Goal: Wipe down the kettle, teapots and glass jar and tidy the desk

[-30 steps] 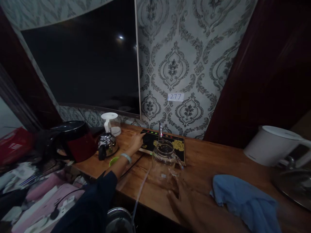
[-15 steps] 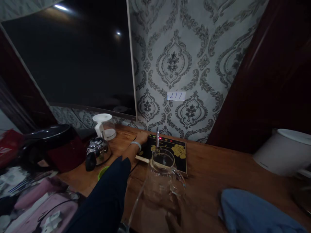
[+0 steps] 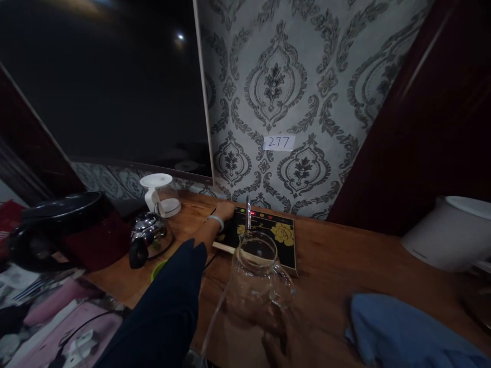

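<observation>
My left hand [image 3: 224,210] reaches to the far left corner of a flat black tea stove [image 3: 284,255] with gold flowers. Its fingertips are hidden against the panel, beside small lit buttons [image 3: 252,213]. A curved metal spout [image 3: 248,212] rises from the stove. My right hand [image 3: 282,340] grips a clear glass pitcher [image 3: 253,281] low in the view, fingers wrapped round its body and seen partly through the glass. The pitcher's mouth is near the spout, with its handle to the right. I cannot make out any water stream.
On the left are a silver-topped glass teapot [image 3: 150,239], a white-handled glass jug [image 3: 169,204], a dark red kettle [image 3: 92,240] and a pink case [image 3: 88,327]. A blue cloth [image 3: 402,332] and a white appliance [image 3: 448,235] sit right. A television [image 3: 115,92] hangs behind.
The view has tipped and shifted slightly. My left hand stays at the stove's far left corner, and my right hand still holds the pitcher near the spout.
</observation>
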A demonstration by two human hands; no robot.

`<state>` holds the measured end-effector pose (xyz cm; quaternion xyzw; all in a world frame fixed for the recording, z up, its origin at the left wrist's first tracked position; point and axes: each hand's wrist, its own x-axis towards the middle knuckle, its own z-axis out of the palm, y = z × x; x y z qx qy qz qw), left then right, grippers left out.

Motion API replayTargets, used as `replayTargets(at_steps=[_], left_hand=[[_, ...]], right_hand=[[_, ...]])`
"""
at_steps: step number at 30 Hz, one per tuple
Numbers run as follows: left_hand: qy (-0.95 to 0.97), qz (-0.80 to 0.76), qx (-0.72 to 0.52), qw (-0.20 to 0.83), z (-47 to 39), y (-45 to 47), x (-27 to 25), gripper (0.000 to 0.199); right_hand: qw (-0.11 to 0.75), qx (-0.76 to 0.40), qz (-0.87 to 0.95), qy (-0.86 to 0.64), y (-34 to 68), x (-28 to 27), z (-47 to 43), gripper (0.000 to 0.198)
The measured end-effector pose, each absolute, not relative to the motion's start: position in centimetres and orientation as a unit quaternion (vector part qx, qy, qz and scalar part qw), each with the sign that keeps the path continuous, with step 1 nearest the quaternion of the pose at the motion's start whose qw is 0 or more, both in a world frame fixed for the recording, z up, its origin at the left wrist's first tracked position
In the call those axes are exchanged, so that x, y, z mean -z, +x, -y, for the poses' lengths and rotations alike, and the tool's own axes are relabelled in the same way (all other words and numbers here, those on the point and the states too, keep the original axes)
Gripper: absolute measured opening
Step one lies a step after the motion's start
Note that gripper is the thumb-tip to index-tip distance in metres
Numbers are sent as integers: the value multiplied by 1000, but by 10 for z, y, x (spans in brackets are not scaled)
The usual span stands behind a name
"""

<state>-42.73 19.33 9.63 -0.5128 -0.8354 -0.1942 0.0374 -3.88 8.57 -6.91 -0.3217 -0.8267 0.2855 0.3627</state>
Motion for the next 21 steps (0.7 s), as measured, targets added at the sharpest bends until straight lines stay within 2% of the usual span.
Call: replayTargets(at_steps=[7,14,18,20,21], left_hand=[[-515,831,209,4,-187,-420,-105,38],[-517,804,293,-15,-156,-405,-127,30],[-519,775,357,-62,-114,-378,-125,41],[-517,740,414,-120,-86,-361,-116,51],[-499,686,494,-193,-73,-352,-109,58]], right_hand=[[346,-294,828,-330,-39,68,-91,49],[323,-313,827,-339,-38,41,-85,52],[291,-300,839,-348,-40,35,-83,56],[283,-288,843,-356,-42,38,-85,60],[282,-282,844,-358,-43,39,-86,62]])
